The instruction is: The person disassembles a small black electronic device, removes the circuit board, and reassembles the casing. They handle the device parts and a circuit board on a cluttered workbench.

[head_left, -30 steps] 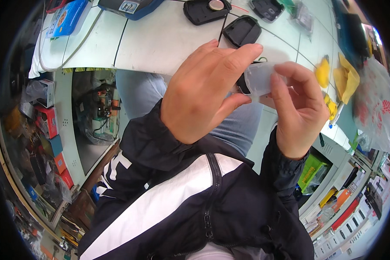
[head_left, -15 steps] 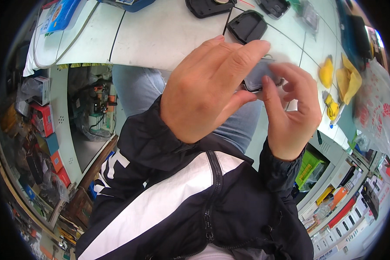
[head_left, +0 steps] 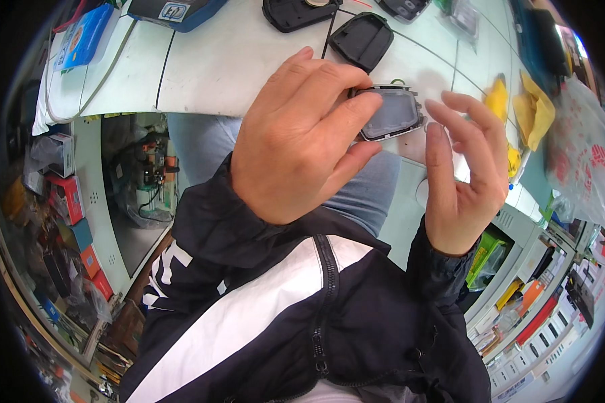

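Note:
My left hand [head_left: 302,138] pinches the left end of a key fob shell part [head_left: 398,111] between thumb and fingers, above the table's near edge. This part has a dark rim with small tabs along its right side and a smooth, greyish inner face. Just right of it, my right hand [head_left: 469,171] is apart from the piece, fingers spread and curved, holding nothing. Beyond the left hand lies an empty black shell half [head_left: 361,40]. A black fob casing [head_left: 296,17] with a round metal cell sits farther back, and a fob shell with buttons [head_left: 405,8] is at the top edge.
The white table [head_left: 208,74] carries a blue case [head_left: 175,13] and a blue packet [head_left: 87,37] at the left. Yellow cloth-like pieces [head_left: 534,111] and a clear plastic bag [head_left: 581,151] are at the right. Crowded shelves [head_left: 74,195] flank the left side.
My right hand has come off the shell part and moved right, its fingers opening. My left hand has shifted slightly left with the part, which now shows more fully.

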`<action>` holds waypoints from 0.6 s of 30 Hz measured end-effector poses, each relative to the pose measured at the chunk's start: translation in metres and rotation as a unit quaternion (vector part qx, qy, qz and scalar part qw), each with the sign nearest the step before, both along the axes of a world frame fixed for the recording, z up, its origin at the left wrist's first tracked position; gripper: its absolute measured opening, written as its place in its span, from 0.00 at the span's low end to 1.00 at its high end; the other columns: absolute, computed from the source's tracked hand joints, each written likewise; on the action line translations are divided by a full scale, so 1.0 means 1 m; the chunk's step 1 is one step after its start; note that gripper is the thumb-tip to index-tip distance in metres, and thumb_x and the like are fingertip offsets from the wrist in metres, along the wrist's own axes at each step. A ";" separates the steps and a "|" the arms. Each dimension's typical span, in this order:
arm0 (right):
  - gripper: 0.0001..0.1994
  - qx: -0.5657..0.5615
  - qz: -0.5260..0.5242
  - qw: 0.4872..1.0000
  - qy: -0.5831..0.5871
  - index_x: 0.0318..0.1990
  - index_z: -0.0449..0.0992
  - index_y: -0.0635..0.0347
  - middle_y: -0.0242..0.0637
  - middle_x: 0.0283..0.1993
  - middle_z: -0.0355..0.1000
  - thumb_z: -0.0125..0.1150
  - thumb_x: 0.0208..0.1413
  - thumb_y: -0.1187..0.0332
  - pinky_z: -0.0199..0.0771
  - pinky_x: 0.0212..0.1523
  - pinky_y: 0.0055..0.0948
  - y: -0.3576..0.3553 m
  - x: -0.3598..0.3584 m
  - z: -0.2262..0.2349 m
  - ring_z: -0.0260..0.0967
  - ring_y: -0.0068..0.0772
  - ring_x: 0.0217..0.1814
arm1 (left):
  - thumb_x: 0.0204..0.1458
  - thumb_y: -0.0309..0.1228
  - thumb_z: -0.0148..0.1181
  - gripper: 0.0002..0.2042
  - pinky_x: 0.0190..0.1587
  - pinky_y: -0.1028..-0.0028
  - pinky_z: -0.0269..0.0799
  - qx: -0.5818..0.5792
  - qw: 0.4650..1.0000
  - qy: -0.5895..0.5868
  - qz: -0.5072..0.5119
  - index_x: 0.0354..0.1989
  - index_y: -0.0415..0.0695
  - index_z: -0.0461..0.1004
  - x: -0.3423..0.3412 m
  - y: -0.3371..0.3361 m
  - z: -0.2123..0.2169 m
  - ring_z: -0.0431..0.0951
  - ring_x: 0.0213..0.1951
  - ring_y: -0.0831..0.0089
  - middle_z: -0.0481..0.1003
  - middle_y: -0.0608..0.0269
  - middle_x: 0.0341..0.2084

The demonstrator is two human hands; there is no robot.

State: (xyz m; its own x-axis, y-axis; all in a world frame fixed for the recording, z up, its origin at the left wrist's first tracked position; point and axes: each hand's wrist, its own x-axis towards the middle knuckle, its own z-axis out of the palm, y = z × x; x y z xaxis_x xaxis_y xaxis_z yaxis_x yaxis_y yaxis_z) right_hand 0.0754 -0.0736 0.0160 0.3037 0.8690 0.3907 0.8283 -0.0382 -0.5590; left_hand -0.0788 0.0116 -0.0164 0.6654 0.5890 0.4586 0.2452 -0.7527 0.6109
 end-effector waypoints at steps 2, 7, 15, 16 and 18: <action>0.11 -0.006 0.014 0.999 -0.029 0.36 0.77 0.63 0.38 0.43 0.69 0.62 0.42 0.79 0.65 0.34 0.25 0.000 0.003 -0.004 0.62 0.31 0.34 | 0.30 0.24 0.68 0.21 0.53 0.54 0.62 0.012 1.000 0.007 -0.005 0.39 0.40 0.74 0.001 0.001 0.001 0.73 0.40 0.60 0.72 0.58 0.39; 0.13 -0.024 0.018 0.990 -0.135 0.37 0.78 0.57 0.34 0.46 0.69 0.64 0.39 0.76 0.65 0.35 0.28 -0.003 0.002 -0.012 0.62 0.35 0.37 | 0.30 0.24 0.66 0.20 0.54 0.54 0.62 0.036 0.998 0.043 -0.005 0.38 0.40 0.74 0.004 0.003 0.006 0.72 0.40 0.61 0.71 0.58 0.38; 0.17 -0.003 0.032 0.993 -0.117 0.37 0.78 0.54 0.33 0.48 0.68 0.66 0.33 0.75 0.63 0.39 0.29 -0.010 0.000 -0.009 0.62 0.35 0.40 | 0.29 0.24 0.64 0.20 0.54 0.52 0.61 0.071 0.995 0.072 -0.012 0.39 0.44 0.74 0.009 0.004 0.006 0.70 0.40 0.59 0.68 0.59 0.37; 0.17 0.008 0.031 0.993 -0.117 0.36 0.78 0.53 0.33 0.49 0.67 0.66 0.32 0.74 0.62 0.40 0.29 -0.011 0.001 -0.014 0.62 0.35 0.40 | 0.29 0.25 0.64 0.21 0.54 0.52 0.61 0.072 0.994 0.076 -0.014 0.39 0.44 0.74 0.010 0.004 0.007 0.70 0.40 0.59 0.68 0.59 0.36; 0.17 -0.002 0.021 0.993 -0.118 0.36 0.78 0.53 0.32 0.49 0.67 0.66 0.32 0.74 0.62 0.40 0.30 -0.012 0.001 -0.019 0.63 0.35 0.41 | 0.29 0.25 0.64 0.21 0.55 0.52 0.60 0.075 0.993 0.085 -0.016 0.39 0.45 0.75 0.010 0.005 0.010 0.70 0.40 0.60 0.68 0.59 0.36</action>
